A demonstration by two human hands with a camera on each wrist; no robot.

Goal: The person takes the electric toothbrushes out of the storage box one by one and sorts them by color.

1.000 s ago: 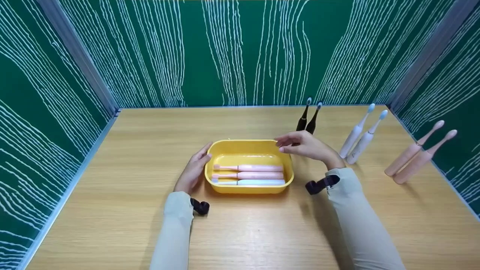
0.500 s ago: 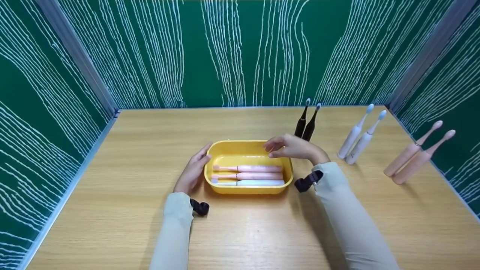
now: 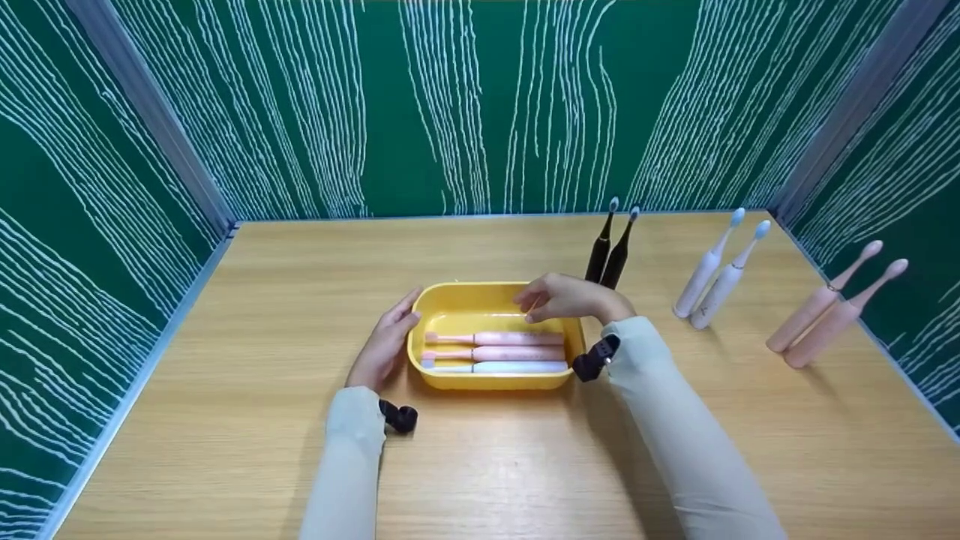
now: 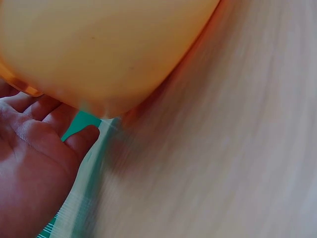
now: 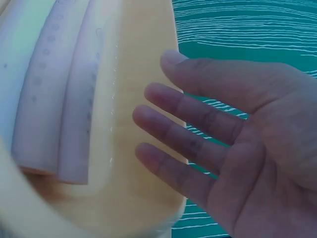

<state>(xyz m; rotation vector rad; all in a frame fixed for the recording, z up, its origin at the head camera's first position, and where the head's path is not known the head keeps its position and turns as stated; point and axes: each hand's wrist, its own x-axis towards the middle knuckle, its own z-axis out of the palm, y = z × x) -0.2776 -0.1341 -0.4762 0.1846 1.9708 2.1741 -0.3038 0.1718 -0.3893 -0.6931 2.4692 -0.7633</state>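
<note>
Yellow tray (image 3: 427, 304) sits mid-table (image 3: 225, 420), just in front of me, and both hands are on or over it. My left hand (image 3: 384, 343) lies flat against the tray's left end, fingers (image 3: 405, 307) straight along the wall. I reckon that's to stop it sliding, since it's a light plastic thing on smooth wood. The left wrist view shows the same: palm and fingers pressed to the tray's rounded side, holding nothing.

My right hand (image 3: 568, 297) hovers over the tray's far right corner, fingers (image 5: 173, 134) spread wide and relaxed with nothing in them; the right wrist view makes that plain.

Inside the tray I count three toothbrushes lying flat, side by side, heads to the left: a white one (image 3: 495, 367) nearest, then two pink ones (image 3: 495, 346).

Further back, six more stand upright in pairs by colour: two black (image 3: 607, 255) just behind my right hand, two white (image 3: 712, 281) to their right, two pink (image 3: 825, 311) by the right wall. Behind it all is the green backdrop (image 3: 480, 105).
</note>
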